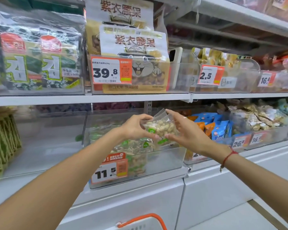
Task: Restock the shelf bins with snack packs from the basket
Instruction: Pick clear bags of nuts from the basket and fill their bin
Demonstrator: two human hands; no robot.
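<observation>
A clear snack pack of pale nuts (160, 126) is held between both my hands above a clear shelf bin (166, 156) on the lower shelf. My left hand (136, 128) pinches the pack's left side with thumb and fingers. My right hand (188, 130) grips its right side, one finger on the top corner. The bin holds several similar packs with green labels (135, 145) and carries an orange 11.5 price tag (109, 170). The basket's orange handle (143, 220) shows at the bottom edge.
The upper shelf carries seaweed packs (38, 58), large cashew bags (133, 52) and a 39.8 tag. Right of the bin lie blue and orange snack packs (218, 127) and more bins. A clear bin (47, 140) is on the left, with green packs (3, 141) at its far left.
</observation>
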